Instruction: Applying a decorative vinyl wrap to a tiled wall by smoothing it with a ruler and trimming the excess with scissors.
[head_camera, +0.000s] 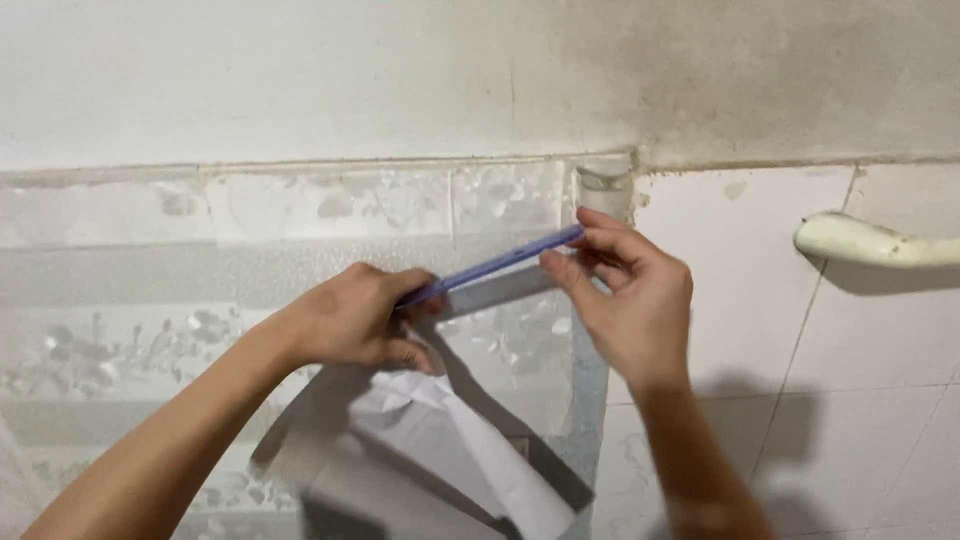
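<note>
Hands share a thin blue scraper (495, 267), slanting upward from the left hand (355, 318), fist closed on its lower end, to the right hand (630, 295), fingertips pinching its upper tip. White backing paper (450, 440) droops beneath the left hand.

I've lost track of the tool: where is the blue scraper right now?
In the head view, the blue scraper sits mid-frame, pressed against the patterned film on the wall, held between the left hand and right hand.
</note>
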